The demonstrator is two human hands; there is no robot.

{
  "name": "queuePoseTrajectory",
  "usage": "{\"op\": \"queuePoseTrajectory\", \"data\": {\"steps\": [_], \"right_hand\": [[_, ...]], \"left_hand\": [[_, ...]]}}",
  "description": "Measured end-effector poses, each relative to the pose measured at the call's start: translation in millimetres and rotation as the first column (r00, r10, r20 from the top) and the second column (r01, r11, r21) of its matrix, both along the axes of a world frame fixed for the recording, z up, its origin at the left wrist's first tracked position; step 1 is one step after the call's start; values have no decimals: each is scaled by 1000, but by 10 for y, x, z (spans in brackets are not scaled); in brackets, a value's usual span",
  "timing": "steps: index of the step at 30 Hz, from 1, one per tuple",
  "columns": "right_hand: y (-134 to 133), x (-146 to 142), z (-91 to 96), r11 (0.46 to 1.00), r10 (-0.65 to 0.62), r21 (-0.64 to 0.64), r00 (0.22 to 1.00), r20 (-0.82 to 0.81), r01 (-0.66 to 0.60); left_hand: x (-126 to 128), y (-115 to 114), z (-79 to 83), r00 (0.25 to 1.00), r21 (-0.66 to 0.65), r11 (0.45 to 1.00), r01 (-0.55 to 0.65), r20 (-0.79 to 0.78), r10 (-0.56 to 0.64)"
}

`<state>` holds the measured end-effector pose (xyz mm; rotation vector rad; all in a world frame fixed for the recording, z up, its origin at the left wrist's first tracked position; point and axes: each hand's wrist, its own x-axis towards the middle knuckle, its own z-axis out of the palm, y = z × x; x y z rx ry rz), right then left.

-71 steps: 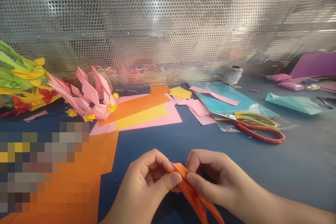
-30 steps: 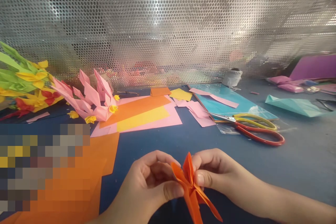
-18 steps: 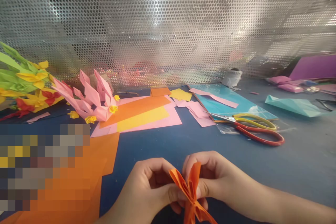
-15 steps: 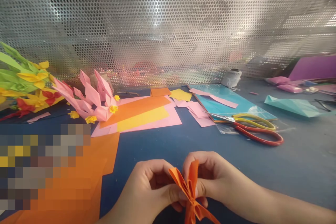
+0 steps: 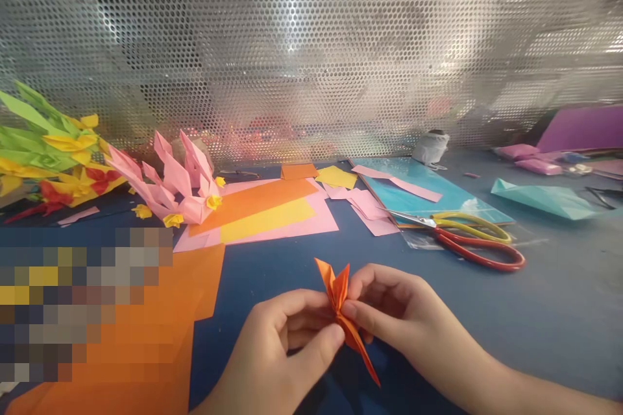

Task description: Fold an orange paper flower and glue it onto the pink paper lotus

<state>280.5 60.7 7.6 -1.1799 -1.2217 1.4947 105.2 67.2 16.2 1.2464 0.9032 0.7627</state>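
Between my two hands is a folded orange paper flower (image 5: 337, 292), with pointed petals spreading from a pinched middle and one long petal hanging down to the right. My left hand (image 5: 296, 337) grips it from the left, thumb near its centre and fingers behind. From the right, my right hand (image 5: 394, 305) pinches it between thumb and forefinger just beside the centre. Fingers partly hide the flower's back and lower side. Both hands are above the dark blue table (image 5: 272, 266).
Scissors (image 5: 467, 233) with red and yellow handles lie right of centre, partly on a blue pad (image 5: 403, 175). Orange sheets (image 5: 156, 343) cover the left. Behind are stacked coloured papers (image 5: 263, 207), pink folded paper (image 5: 180, 181) and green-yellow paper flowers (image 5: 53, 149). A perforated metal panel (image 5: 292, 45) stands behind.
The orange paper flower has risen and turned between my fingers, so its petals point differently. My right hand has moved up slightly, and my left thumb has shifted lower on the flower.
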Motion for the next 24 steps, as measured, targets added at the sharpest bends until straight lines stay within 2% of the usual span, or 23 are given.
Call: {"op": "queuePoseTrajectory", "data": {"steps": [3,6,8,12,15,21,24], "right_hand": [[-14,12,-16,998,-49,44,998,50,47],[-39,18,-27,995,-23,100,994,104,13],[-58,20,-26,982,5,183,981,194,-41],[-91,16,0,916,-5,374,928,372,-144],[-111,9,32,875,-41,455,910,412,-166],[-150,-17,50,813,-52,544,903,427,-210],[-175,-18,51,813,-36,540,907,420,-218]], "left_hand": [[13,-12,-30,999,64,998,0,-52,4],[10,-11,-53,992,105,993,-54,-104,64],[-2,-7,-52,989,102,992,-74,-117,86],[-19,-11,-26,984,117,990,-84,-147,100],[-15,-33,-2,963,206,974,-93,-229,141],[-34,-80,-15,924,430,901,-48,-324,204],[-62,-92,-84,903,576,816,-53,-322,286]]}}
